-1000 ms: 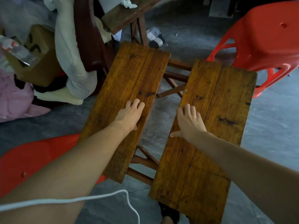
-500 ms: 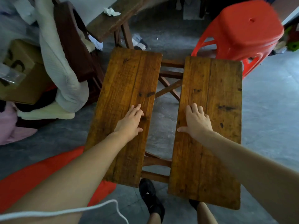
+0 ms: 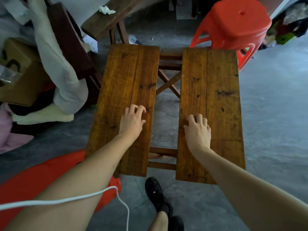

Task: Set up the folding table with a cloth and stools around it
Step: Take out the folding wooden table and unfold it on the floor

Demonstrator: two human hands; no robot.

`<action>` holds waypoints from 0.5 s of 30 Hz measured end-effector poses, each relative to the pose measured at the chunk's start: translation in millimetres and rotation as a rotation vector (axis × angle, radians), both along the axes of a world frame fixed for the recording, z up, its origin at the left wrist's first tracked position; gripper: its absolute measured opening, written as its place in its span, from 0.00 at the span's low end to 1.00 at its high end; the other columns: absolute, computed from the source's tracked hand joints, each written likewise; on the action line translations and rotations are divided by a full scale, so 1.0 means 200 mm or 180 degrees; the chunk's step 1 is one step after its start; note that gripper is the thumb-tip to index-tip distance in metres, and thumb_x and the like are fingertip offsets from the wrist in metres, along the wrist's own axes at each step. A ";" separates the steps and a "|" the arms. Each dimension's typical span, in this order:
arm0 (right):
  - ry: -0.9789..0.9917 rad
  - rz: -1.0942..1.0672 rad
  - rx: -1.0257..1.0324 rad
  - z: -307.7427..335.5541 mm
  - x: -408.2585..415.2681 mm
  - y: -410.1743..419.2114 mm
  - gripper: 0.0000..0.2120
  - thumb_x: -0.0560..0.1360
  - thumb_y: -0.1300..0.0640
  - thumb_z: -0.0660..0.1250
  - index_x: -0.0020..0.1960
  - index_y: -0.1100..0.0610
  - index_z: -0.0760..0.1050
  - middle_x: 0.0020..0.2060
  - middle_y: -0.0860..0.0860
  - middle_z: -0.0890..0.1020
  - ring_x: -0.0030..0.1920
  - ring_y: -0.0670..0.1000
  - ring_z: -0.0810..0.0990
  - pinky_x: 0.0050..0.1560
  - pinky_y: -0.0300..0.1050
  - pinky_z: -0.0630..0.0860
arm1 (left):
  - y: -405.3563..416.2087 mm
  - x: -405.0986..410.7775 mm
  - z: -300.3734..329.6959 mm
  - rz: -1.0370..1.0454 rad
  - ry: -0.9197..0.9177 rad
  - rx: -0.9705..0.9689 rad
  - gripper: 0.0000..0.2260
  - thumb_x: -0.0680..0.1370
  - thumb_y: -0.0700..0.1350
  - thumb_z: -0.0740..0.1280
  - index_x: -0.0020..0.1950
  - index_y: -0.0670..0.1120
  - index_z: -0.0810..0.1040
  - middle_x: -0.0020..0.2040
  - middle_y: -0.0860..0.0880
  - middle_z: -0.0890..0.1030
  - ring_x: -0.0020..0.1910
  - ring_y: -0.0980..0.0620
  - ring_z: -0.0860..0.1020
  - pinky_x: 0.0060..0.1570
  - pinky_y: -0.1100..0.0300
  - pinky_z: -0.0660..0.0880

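The folding table stands in front of me as two brown wooden leaves, the left leaf point(image 3: 126, 77) and the right leaf point(image 3: 211, 77), with a gap between them. Its crossed legs point(image 3: 168, 82) and rails show through that gap. My left hand point(image 3: 131, 121) rests on the left leaf, fingers bent, fingertips on the wood. On the right leaf lies my right hand point(image 3: 197, 130), its fingers bent the same way. Neither hand holds anything. A red plastic stool point(image 3: 236, 22) stands upright behind the right leaf. I see no cloth on the table.
A red plastic surface point(image 3: 41, 177) lies low at the left under my arm. Bedding point(image 3: 63, 72), a cardboard box point(image 3: 16, 72) and a dark wooden bench point(image 3: 106, 22) crowd the left and back. A white cord point(image 3: 66, 200) crosses my left arm. My black shoe point(image 3: 155, 192) is by the table's near edge.
The two leaves have swung level and parallel as the view shifted. Both hands slid slightly toward me, and their fingers went from flat to bent.
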State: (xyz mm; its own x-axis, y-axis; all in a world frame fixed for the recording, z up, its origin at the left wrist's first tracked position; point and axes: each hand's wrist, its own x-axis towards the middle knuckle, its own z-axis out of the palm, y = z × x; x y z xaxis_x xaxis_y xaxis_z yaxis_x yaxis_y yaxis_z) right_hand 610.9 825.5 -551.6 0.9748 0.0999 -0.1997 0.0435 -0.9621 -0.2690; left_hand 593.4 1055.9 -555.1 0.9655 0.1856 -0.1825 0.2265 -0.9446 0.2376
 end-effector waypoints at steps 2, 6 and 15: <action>0.0106 0.0150 0.0013 0.00 -0.10 -0.05 0.18 0.80 0.53 0.63 0.69 0.51 0.68 0.70 0.52 0.68 0.70 0.56 0.66 0.69 0.57 0.67 | -0.03 -0.08 -0.01 -0.0015 -0.0103 0.0126 0.11 0.79 0.45 0.67 0.60 0.51 0.71 0.61 0.48 0.72 0.59 0.47 0.71 0.50 0.54 0.76; 0.0254 0.0215 0.0018 0.02 -0.31 -0.18 0.17 0.79 0.55 0.64 0.68 0.53 0.70 0.71 0.52 0.70 0.70 0.56 0.67 0.65 0.56 0.73 | -0.06 -0.25 0.00 -0.0196 0.0073 0.0136 0.12 0.80 0.41 0.64 0.64 0.50 0.72 0.69 0.48 0.69 0.65 0.47 0.69 0.51 0.53 0.77; 0.0524 0.0645 0.0435 -0.04 -0.58 -0.36 0.36 0.77 0.45 0.66 0.79 0.53 0.55 0.79 0.53 0.54 0.79 0.53 0.48 0.77 0.56 0.49 | -0.03 -0.65 -0.07 -0.0604 0.0611 -0.0099 0.27 0.82 0.55 0.58 0.78 0.46 0.57 0.81 0.49 0.45 0.79 0.48 0.43 0.76 0.43 0.50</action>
